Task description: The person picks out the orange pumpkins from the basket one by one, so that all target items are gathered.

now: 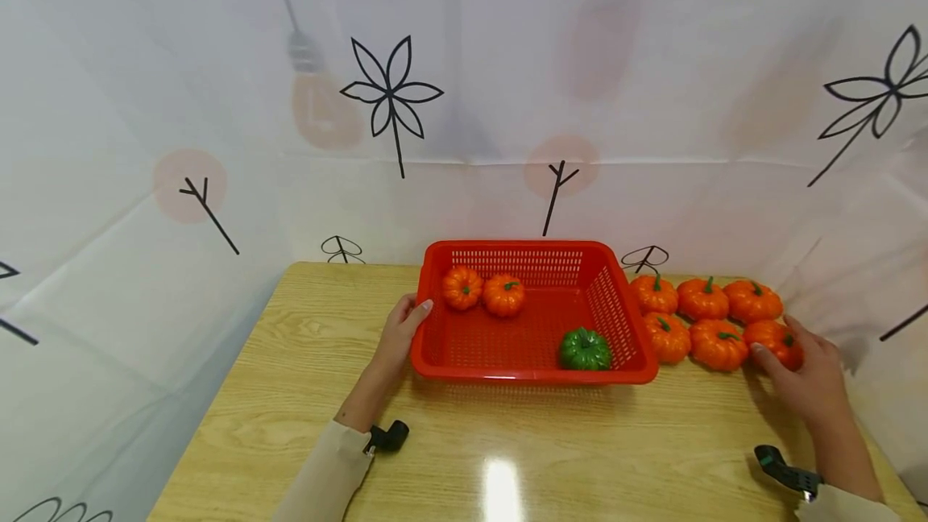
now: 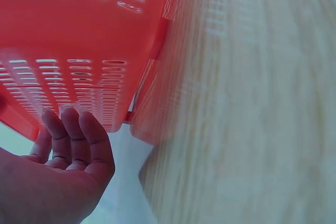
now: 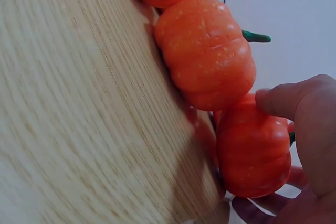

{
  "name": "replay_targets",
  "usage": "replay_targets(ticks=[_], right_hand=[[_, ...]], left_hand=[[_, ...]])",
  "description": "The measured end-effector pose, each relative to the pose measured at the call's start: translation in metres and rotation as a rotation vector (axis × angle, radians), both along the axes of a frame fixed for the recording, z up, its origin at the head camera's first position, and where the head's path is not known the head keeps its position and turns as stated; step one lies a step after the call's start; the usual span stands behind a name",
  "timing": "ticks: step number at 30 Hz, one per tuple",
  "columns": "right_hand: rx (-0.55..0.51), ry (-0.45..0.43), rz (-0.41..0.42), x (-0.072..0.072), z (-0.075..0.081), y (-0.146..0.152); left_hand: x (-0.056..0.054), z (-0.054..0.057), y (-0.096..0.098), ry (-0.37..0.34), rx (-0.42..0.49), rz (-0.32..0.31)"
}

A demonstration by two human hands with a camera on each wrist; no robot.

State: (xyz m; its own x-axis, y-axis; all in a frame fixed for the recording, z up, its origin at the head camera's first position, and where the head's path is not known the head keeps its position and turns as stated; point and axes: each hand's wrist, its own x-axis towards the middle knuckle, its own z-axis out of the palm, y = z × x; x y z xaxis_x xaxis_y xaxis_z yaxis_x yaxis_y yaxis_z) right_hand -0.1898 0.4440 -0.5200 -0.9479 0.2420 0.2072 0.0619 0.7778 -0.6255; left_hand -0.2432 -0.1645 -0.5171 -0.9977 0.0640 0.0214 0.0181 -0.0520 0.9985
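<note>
And here's the red basket (image 1: 532, 377), its long axis running left to right, with the left hand (image 1: 395, 337) at its left end: thumb over the rim, fingers bent against the outer wall, a light grip. Out past the basket's right end, the right hand (image 1: 815, 373) curves round the end pumpkin (image 1: 772, 337), thumb and fingers parted only by its width; whether it's off the table (image 1: 580, 441), I can't tell. Here's the key line: that pumpkin lies well right of the basket, along its long axis, the right hand by far the nearer, with two front-row pumpkins (image 1: 718, 345) in between. Three back-row pumpkins (image 1: 701, 299) sit behind. Inside the basket, two orange pumpkins (image 1: 462, 288) at far left, a green pumpkin (image 1: 584, 349) at near right!
</note>
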Motion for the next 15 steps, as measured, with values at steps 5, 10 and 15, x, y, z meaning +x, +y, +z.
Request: replay_targets(ticks=[5,10,15], right_hand=[[0.001,0.02,0.015,-0.0005,-0.0002,0.0002],[0.009,0.015,0.02,-0.0002,-0.001,0.0],[0.015,0.012,0.025,0.0013,-0.002,0.0013]], left_hand=[[-0.0001,-0.0007,-0.0007,-0.003,-0.002,0.003],[-0.0005,-0.0022,-0.0013,-0.006,-0.01,0.004],[-0.0002,-0.0026,-0.0013,-0.008,-0.011,-0.002]])
